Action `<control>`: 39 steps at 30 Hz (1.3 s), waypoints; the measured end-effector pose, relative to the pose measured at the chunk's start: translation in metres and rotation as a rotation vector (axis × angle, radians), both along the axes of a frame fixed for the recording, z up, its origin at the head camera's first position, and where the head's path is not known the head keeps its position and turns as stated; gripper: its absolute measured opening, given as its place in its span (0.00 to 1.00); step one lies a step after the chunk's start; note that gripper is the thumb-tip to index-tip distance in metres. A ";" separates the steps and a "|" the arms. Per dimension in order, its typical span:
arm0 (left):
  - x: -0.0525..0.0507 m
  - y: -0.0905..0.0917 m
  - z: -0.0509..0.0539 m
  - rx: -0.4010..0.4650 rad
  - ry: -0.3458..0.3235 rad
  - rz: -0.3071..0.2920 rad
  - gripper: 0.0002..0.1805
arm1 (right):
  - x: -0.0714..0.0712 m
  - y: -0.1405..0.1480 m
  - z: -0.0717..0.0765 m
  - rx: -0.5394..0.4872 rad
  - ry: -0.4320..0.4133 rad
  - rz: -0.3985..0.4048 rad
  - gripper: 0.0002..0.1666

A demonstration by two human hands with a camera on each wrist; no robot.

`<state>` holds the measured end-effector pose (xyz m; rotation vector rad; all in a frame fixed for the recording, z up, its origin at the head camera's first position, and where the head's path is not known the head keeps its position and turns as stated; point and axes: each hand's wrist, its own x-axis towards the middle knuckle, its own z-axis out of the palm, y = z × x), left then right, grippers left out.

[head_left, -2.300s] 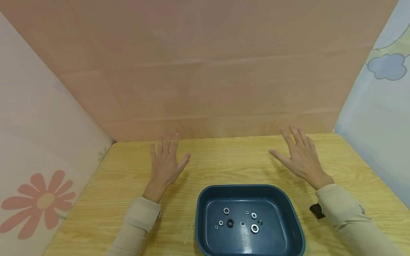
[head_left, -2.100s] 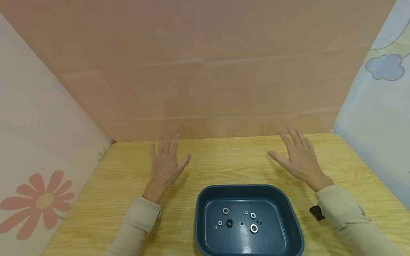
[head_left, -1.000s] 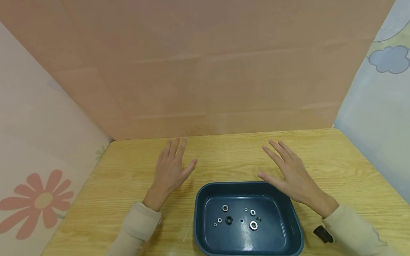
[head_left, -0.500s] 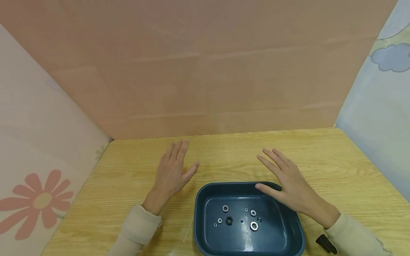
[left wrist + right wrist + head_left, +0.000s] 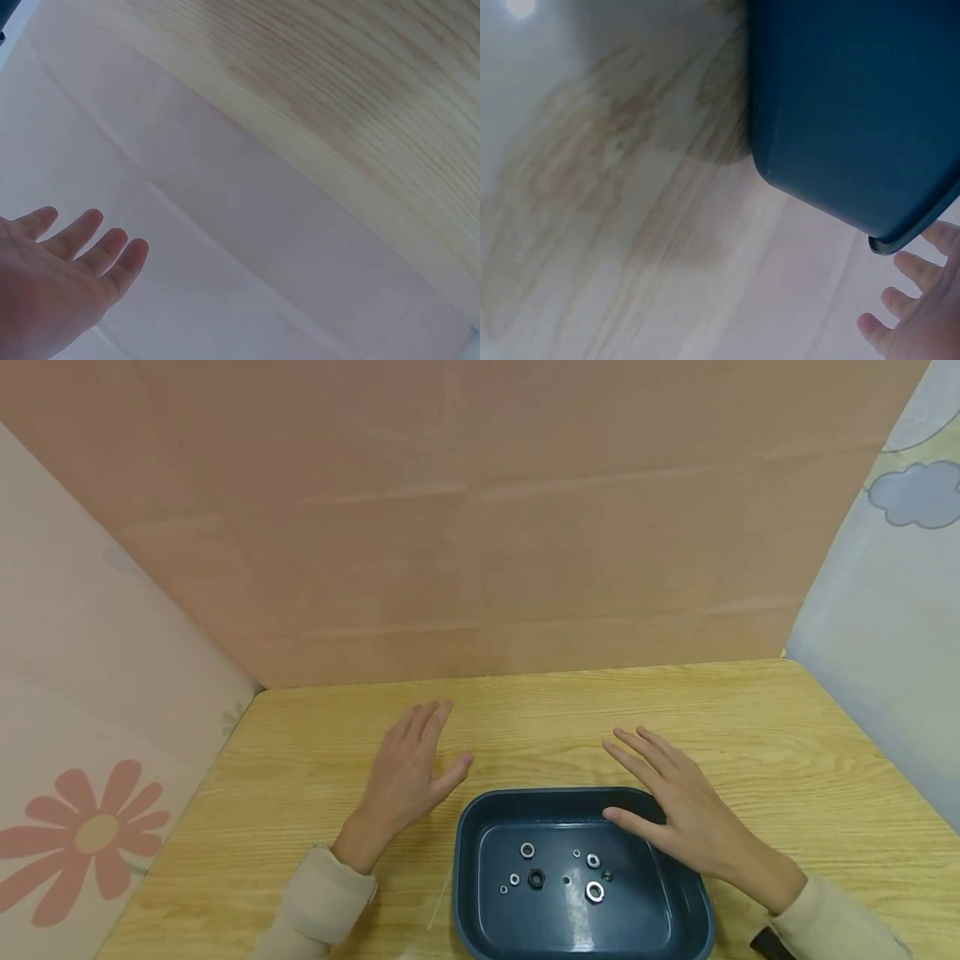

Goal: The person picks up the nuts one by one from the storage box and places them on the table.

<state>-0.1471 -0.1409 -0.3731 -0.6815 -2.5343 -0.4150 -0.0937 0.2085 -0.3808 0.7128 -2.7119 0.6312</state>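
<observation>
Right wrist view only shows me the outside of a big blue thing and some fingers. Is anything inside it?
Observer: Yes, small nuts lie inside that blue tray.
Operator: Ooh, are they all shiny silver?
Observer: No, the head view shows a black nut in there too.
Operator: And where's the other hand?
Observer: The left hand is off the tray's far left corner, apart from it.

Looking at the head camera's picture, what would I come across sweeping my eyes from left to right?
Red flower print → left hand → leftmost tiny metal ring → black nut → right hand → blue cloud print. I left out the tray because the right hand overlaps it.
</observation>
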 end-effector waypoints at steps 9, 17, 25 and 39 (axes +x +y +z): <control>0.005 0.002 -0.001 -0.019 -0.011 -0.067 0.39 | 0.009 0.001 -0.004 -0.061 -0.081 0.000 0.43; 0.010 0.003 0.002 -0.052 -0.056 -0.088 0.38 | 0.013 0.000 -0.009 -0.077 -0.098 0.018 0.40; 0.011 0.007 0.003 -0.084 -0.036 -0.140 0.37 | 0.019 -0.001 -0.014 -0.090 -0.140 0.015 0.39; 0.018 0.014 0.003 -0.036 -0.070 -0.206 0.32 | 0.020 -0.003 -0.021 -0.126 -0.198 0.019 0.35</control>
